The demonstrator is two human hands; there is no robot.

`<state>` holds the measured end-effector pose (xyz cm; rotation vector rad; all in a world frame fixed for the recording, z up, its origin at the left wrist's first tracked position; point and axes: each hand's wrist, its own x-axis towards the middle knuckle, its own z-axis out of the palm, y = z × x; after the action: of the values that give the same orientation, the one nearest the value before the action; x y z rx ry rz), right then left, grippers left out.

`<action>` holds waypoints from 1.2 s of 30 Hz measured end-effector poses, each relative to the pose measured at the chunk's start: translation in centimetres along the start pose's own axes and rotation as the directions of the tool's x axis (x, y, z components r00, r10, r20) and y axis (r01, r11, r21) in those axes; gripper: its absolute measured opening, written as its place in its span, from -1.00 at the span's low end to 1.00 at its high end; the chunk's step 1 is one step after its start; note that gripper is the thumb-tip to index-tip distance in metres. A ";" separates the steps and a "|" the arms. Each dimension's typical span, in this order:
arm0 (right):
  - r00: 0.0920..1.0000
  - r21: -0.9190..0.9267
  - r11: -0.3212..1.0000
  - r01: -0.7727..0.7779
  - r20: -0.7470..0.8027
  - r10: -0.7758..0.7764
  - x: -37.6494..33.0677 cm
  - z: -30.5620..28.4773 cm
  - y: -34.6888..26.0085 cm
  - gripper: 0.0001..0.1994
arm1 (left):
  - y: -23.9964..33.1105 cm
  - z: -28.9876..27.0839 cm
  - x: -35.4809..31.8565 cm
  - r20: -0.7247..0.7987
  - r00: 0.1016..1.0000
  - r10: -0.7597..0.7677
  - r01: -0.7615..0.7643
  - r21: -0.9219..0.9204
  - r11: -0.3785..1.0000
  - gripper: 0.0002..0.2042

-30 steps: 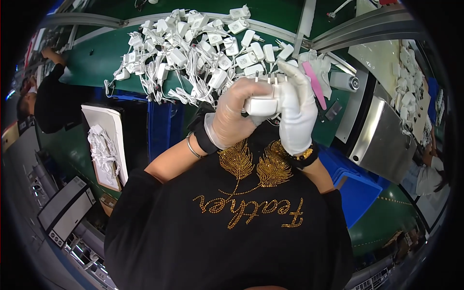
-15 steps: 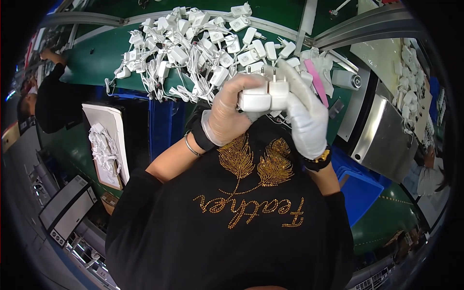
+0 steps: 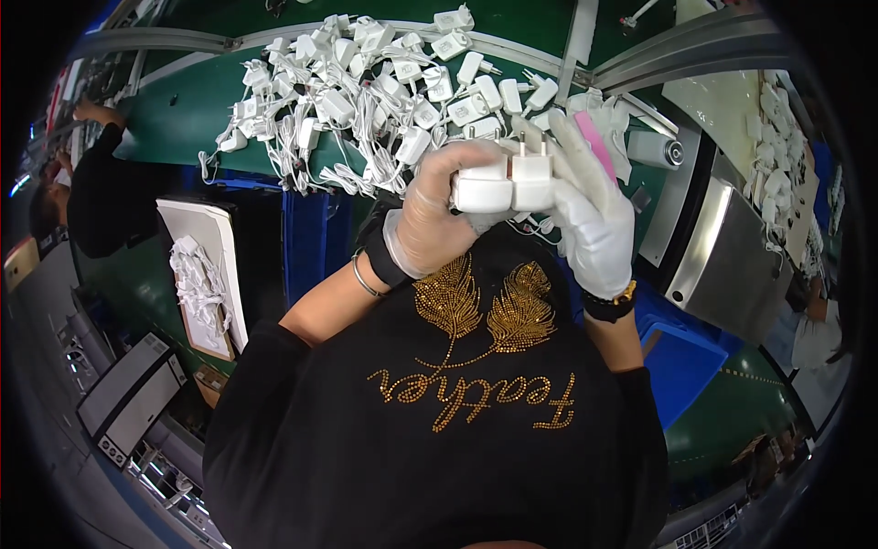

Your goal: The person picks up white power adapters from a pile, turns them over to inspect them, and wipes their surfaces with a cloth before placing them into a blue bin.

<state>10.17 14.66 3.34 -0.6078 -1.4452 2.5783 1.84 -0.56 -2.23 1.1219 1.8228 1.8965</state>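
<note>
My left hand [image 3: 437, 220], in a thin translucent glove, grips a white plug adapter [image 3: 482, 188]. Right beside it, touching, is a second white plug adapter [image 3: 533, 179] with its two metal pins pointing up, held by my right hand [image 3: 593, 215] in a white glove. Both hands are raised close together in front of my chest. Behind them a large heap of white adapters with cables [image 3: 366, 91] lies on the green belt [image 3: 174, 119].
A white tray of bundled white cables [image 3: 203, 274] stands at my left. A blue bin [image 3: 681, 352] is at lower right, with a metal chute [image 3: 732, 256] above it. Another person in black [image 3: 96, 183] works at far left. A pink strip [image 3: 596, 146] lies behind my right hand.
Both hands stayed together with the two adapters and moved slightly up and right; the adapters now sit side by side with pins up.
</note>
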 end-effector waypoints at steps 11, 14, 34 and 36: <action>0.940 -0.333 0.906 0.261 -0.127 -0.317 0.0 -1.5 4.6 -0.58 | 1.0 -0.3 0.8 -0.027 0.914 -0.405 0.358 -0.417 0.835 -0.56; 0.890 -0.595 0.772 0.225 -0.198 -0.412 0.7 -1.1 4.2 -0.55 | 1.8 -0.4 1.7 0.042 0.873 -0.487 0.429 -0.544 0.721 -0.52; 0.930 0.799 0.558 -0.225 0.347 -0.122 -0.1 -3.3 -0.5 -0.48 | -9.7 -7.0 -3.2 -0.162 0.884 -0.438 0.371 0.813 0.449 -0.45; 0.932 0.804 0.561 -0.197 0.331 -0.147 -0.3 -3.4 -0.3 -0.50 | -8.4 -7.7 -1.6 -0.294 0.829 -0.477 0.560 0.459 0.690 -0.41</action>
<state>11.77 17.42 2.14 0.0146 -0.0670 3.0459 -4.98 -5.84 -9.83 0.4745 2.5094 1.1952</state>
